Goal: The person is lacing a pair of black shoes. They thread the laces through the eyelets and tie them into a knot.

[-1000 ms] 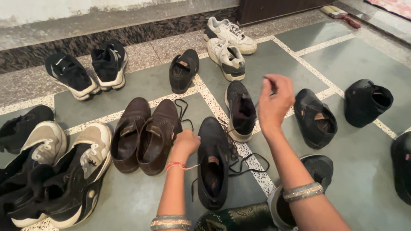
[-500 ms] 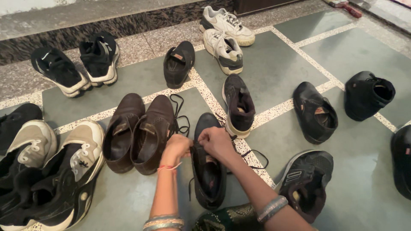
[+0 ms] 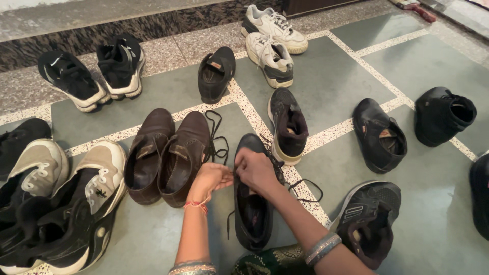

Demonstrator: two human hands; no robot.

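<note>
Brown leather pair (image 3: 165, 155), white sneakers (image 3: 272, 46) (by the wall), black ankle boot (image 3: 444, 116) on grey tiles (image 3: 326, 84).

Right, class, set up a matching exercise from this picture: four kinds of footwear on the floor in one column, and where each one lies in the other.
Things:
1. black lace-up shoe
2. brown shoes
3. white trainers
4. black ankle boot

Places:
A. far end, near the dark door
B. far right, lying on its side
C. under both hands
D. just left of the left hand

Pairs: 1-C, 2-D, 3-A, 4-B
</note>
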